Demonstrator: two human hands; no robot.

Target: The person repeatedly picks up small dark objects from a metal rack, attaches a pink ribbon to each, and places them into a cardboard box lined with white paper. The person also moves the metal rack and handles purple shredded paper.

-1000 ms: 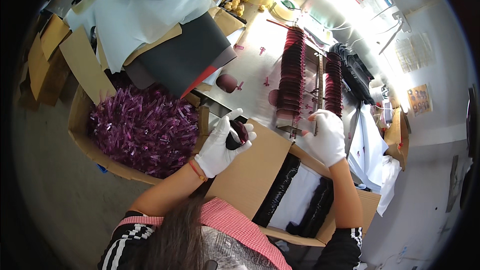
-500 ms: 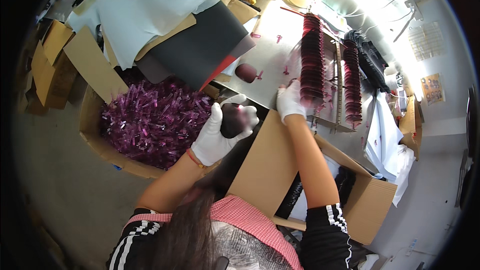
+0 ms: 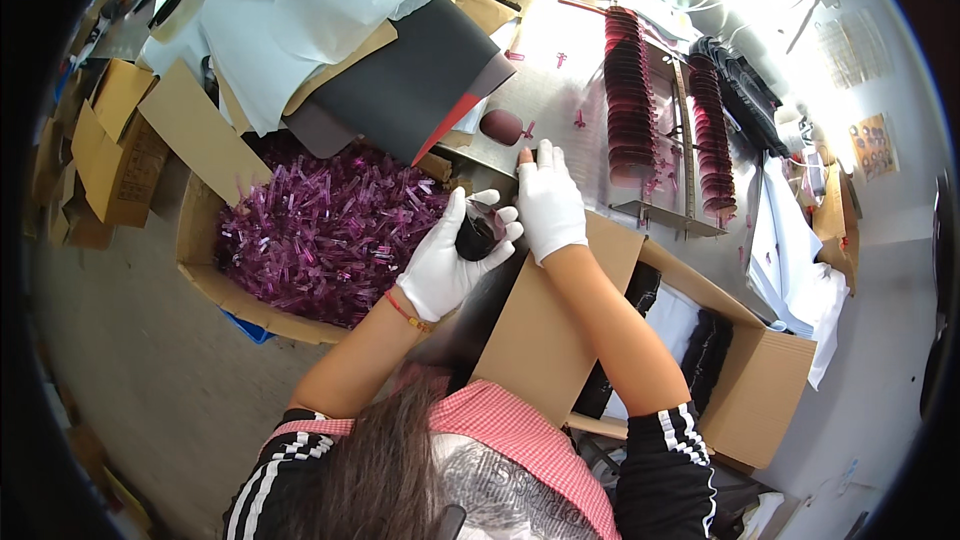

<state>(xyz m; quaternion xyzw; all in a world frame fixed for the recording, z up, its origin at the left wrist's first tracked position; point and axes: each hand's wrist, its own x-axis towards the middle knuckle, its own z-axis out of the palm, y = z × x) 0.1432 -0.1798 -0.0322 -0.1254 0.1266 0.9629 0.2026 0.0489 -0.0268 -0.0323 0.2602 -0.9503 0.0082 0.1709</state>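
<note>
My left hand (image 3: 445, 255), in a white glove, is closed around a dark tinted lens (image 3: 476, 238), its fingers curled over the edges. Beside it my gloved right hand (image 3: 552, 202) reaches over the bench edge with fingers stretched out and a bare fingertip showing. I see nothing held in it. Just beyond on the metal bench lies a loose dark red lens (image 3: 501, 127) with a small pink plastic piece (image 3: 529, 129) next to it. Farther right, a long row of dark red lenses (image 3: 628, 100) stands in a metal rack (image 3: 687, 140), with a second row (image 3: 703, 135) alongside.
Left of my hands sits a carton (image 3: 190, 230) full of purple plastic pieces (image 3: 330, 230). An open cardboard box (image 3: 545, 325) with black rows and white paper inside stands before the bench. Dark sheets (image 3: 410, 70) and white plastic (image 3: 310, 15) overhang the carton.
My right hand has drawn away from the lens rack, leftward to the bench edge beside my left hand. My left hand still holds its lens, now turned more edge-on.
</note>
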